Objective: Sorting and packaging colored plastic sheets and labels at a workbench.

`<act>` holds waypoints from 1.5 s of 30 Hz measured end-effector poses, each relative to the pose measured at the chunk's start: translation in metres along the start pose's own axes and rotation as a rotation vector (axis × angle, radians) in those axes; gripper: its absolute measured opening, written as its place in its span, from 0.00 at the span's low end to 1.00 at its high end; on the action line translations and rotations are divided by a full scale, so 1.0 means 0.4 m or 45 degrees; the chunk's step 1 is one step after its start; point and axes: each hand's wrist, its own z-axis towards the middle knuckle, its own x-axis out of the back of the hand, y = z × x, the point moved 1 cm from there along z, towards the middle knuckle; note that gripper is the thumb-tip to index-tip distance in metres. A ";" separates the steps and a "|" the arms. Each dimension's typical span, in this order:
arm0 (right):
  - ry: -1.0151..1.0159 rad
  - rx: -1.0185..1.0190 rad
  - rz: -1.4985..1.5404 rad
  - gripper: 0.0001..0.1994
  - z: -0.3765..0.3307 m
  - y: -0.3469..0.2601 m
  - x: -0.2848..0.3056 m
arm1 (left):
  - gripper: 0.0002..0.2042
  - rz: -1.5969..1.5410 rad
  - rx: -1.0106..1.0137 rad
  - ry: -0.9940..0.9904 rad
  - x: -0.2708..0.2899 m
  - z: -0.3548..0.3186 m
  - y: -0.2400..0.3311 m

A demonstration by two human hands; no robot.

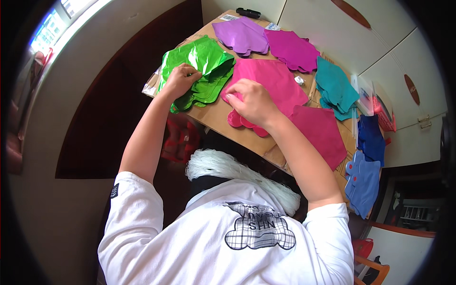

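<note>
One white fabric shirt, with one checked bear-shaped patch, is nearest. Forward of it, below both hands, lies one thick hank of white yarn, fine-stranded and loosely bundled.

Two hands are above one work surface faced with brown cardboard. Eight stacks of thin sheets are set out on and along it; the layers within each stack cannot be counted.

The left hand rests on the green sheets, thumb and forefinger pinching the top layer. This stack is shiny, foil-like and creased; its lower layers have wavy, lobed edges.

The right hand has bent fingers over the left edge of the bright pink sheets; whether the fingertips grip a layer cannot be told. This stack is smooth, with rounded lobes below the hand.

Beyond the hands: one lilac stack and one purple stack. Right of the right hand: one dark pink stack, one teal stack, one navy stack and one light blue stack, all matte. One crumpled white scrap lies just beyond the right hand.
</note>
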 end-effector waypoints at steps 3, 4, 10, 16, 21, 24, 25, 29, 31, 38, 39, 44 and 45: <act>0.022 0.156 -0.077 0.08 0.073 0.057 -0.092 | 0.15 0.035 0.021 0.018 0.004 0.003 -0.001; -0.019 0.155 -0.164 0.09 0.086 0.059 -0.111 | 0.15 0.050 0.038 0.031 0.005 0.006 -0.001; -0.457 -0.030 -0.575 0.13 0.149 0.024 -0.142 | 0.13 -0.962 0.163 0.498 0.229 0.092 -0.064; -0.341 -0.068 -0.503 0.12 0.153 0.051 -0.131 | 0.12 -0.472 -0.204 0.938 0.399 0.036 0.187; -0.448 -0.140 -0.493 0.14 0.158 0.051 -0.119 | 0.09 0.546 -0.915 1.535 0.388 0.031 0.234; -0.384 -0.069 -0.509 0.13 0.160 0.025 -0.137 | 0.09 -0.212 -0.406 1.586 0.536 0.011 0.277; -0.384 -0.082 -0.527 0.12 0.163 0.022 -0.141 | 0.09 -0.674 -0.248 1.521 0.555 0.008 0.302; -0.401 -0.084 -0.583 0.12 0.170 0.043 -0.128 | 0.10 0.118 -0.076 1.221 0.471 -0.012 0.371; -0.383 -0.086 -0.591 0.18 0.187 0.033 -0.132 | 0.10 0.388 -0.766 1.341 0.416 -0.011 0.346; -0.749 -0.154 -0.649 0.35 0.347 0.007 -0.153 | 0.08 0.090 -0.779 1.445 0.422 -0.049 0.365; -0.857 -0.172 -0.736 0.34 0.367 0.002 -0.173 | 0.07 0.156 -0.813 1.445 0.424 -0.056 0.366; -0.788 -0.177 -0.733 0.27 0.365 -0.001 -0.209 | 0.03 0.232 -0.917 1.263 0.363 -0.079 0.368; -0.708 -0.196 -0.696 0.26 0.352 0.009 -0.194 | 0.03 0.236 -0.955 1.235 0.340 -0.074 0.356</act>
